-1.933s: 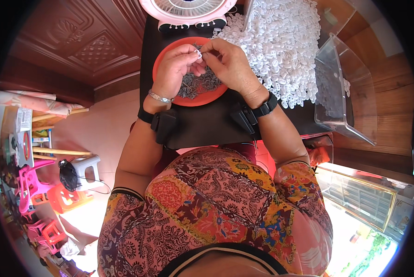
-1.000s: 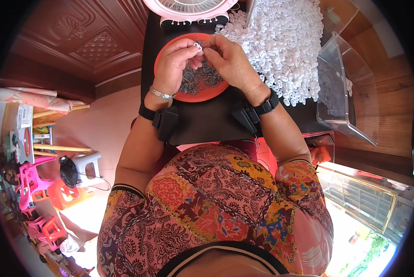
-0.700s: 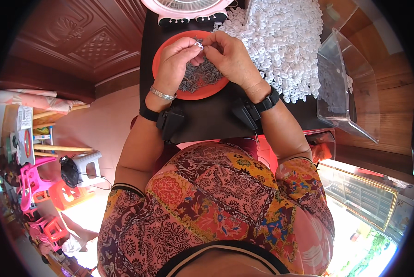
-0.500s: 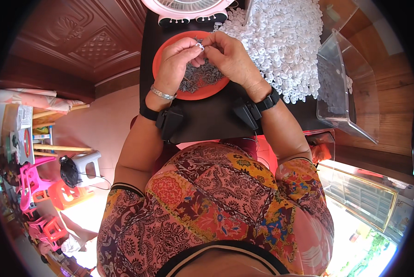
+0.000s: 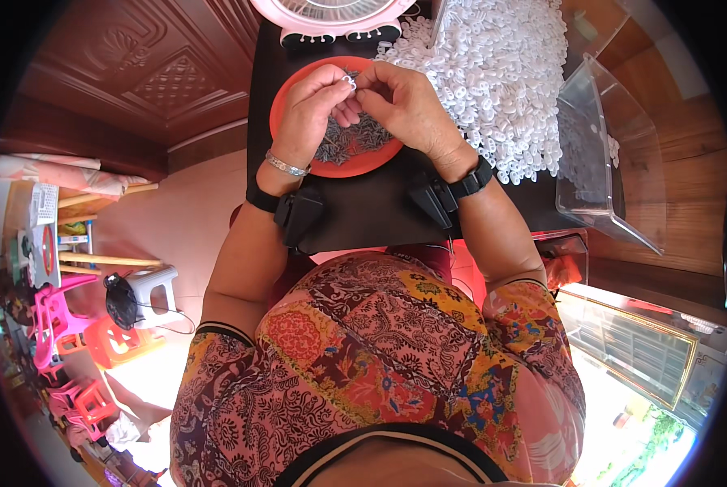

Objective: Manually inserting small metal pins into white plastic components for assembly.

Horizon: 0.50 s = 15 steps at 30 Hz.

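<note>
Over a round orange-red dish [image 5: 277, 122], both hands meet at the fingertips. My left hand [image 5: 305, 109], with a bracelet at the wrist, pinches a small white plastic piece with holes [image 5: 349, 82] between thumb and forefinger. Close against its right side, my right hand [image 5: 412, 105] has thumb and forefinger pressed together; whatever lies in that pinch is too small or hidden to name. Below the hands, the dish holds many thin grey pieces [image 5: 362, 140], like small screws or nails. A big heap of similar white plastic pieces [image 5: 505, 89] spreads beside my right hand.
A pink fan [image 5: 335, 32] stands behind the dish on the dark table [image 5: 363, 215]. A clear plastic bin [image 5: 595, 199] lies to the right of the white heap. Off to the left are a grey stool [image 5: 154, 288] and pink and orange plastic stools [image 5: 120, 341].
The hands stay over the dish with the white piece still in the left one. My right fingers have shifted very slightly at the pinch.
</note>
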Each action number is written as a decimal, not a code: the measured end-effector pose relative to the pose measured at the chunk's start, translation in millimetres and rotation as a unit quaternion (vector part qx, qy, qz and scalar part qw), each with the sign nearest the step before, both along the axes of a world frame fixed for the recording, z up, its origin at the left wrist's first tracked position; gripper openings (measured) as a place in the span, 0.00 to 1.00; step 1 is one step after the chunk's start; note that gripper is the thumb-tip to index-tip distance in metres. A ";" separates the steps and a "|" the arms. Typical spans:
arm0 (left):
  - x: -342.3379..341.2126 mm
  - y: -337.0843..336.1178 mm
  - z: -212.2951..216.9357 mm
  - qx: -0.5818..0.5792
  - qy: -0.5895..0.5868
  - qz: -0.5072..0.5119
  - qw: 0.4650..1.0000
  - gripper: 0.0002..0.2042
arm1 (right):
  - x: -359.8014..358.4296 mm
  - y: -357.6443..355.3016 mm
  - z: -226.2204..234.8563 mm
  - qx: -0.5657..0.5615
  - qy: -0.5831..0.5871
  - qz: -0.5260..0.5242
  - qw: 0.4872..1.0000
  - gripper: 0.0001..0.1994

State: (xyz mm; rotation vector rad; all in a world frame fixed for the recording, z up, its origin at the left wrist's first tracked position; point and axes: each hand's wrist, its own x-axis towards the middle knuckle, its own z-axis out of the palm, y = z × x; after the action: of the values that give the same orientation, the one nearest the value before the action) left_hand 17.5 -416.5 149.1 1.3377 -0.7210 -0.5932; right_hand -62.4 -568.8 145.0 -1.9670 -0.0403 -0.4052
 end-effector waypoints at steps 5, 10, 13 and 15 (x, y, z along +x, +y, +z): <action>-1.5 0.6 0.8 0.000 0.007 0.013 1.000 0.10 | -0.2 0.0 0.0 -0.003 0.014 -0.007 1.000 0.05; 2.3 1.9 2.4 0.019 -0.011 0.030 0.999 0.10 | -0.4 1.3 1.7 -0.008 0.038 -0.018 0.999 0.04; 3.1 1.1 1.5 0.024 -0.007 0.035 0.999 0.10 | -0.5 1.5 1.4 -0.011 0.001 -0.029 1.000 0.04; 3.8 1.3 0.6 0.028 -0.005 0.041 0.999 0.10 | 0.3 0.7 1.2 -0.031 0.014 -0.024 0.999 0.04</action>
State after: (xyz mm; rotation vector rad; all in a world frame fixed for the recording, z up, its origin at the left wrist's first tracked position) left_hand 21.3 -415.3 149.7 1.4169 -0.6592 -0.5449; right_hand -62.1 -568.2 146.2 -2.0371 0.0131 -0.4109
